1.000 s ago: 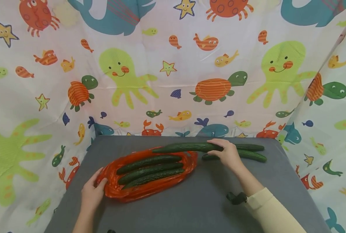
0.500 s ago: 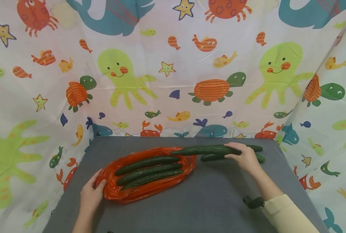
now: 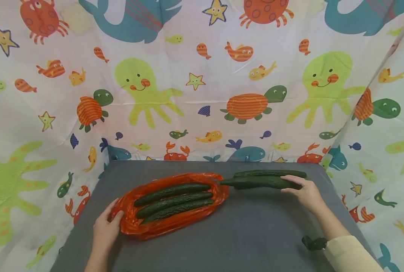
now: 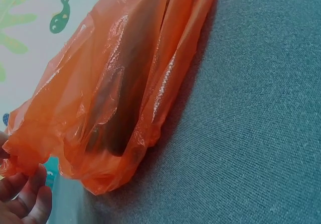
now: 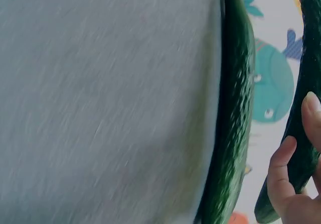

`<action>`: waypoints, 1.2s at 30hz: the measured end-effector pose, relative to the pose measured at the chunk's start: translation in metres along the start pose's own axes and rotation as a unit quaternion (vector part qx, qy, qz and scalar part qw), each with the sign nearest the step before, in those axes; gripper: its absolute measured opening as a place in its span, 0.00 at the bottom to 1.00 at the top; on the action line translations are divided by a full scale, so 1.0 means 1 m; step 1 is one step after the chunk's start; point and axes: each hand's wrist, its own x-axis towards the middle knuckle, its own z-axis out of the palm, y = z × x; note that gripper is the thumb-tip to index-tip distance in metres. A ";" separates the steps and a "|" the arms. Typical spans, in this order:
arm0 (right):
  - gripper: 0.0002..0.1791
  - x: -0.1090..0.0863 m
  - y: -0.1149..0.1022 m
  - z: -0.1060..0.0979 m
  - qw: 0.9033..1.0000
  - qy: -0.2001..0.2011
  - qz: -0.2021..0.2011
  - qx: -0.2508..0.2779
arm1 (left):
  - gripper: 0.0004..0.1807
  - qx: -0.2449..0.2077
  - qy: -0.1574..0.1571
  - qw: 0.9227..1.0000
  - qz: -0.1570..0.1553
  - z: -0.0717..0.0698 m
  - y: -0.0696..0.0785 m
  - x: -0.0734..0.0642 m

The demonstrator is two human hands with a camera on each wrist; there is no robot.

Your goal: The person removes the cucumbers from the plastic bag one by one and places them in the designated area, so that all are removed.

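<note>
My left hand (image 3: 105, 230) grips the left end of an orange plastic bag (image 3: 128, 223); its fingertips pinch the crumpled film in the left wrist view. Three dark green cucumbers (image 3: 175, 197) lie side by side within the bag's opening. At the right, my right hand (image 3: 305, 194) holds another cucumber (image 3: 263, 182) near its right end, thumb and fingers around it. That cucumber's thin tip points left toward the bag's right rim. Two more cucumbers lie at the back right: one (image 3: 270, 173) shows behind the held one, the other (image 5: 233, 118) is mostly hidden beneath it in the head view.
A grey cloth-covered table (image 3: 236, 238) carries everything. White curtain walls (image 3: 188, 94) printed with sea animals rise at its back and sides. A black strap piece (image 3: 314, 243) sits by the right sleeve cuff.
My right hand has moved right, carrying its cucumber from over the bag's back edge to above the cucumbers at the right. The left hand and the bag stay in place.
</note>
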 end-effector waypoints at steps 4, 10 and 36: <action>0.30 -0.007 0.017 -0.009 1.000 -0.001 0.009 -0.006 | 0.30 -0.002 0.004 1.000 0.001 0.001 -0.001 0.001; 0.30 -0.014 0.036 -0.015 0.999 -0.016 0.023 -0.018 | 0.29 0.001 0.010 1.000 0.004 0.003 0.000 0.003; 0.31 -0.011 0.045 0.014 0.982 0.019 -0.002 -0.190 | 0.29 0.001 0.015 1.000 0.003 0.004 0.000 0.002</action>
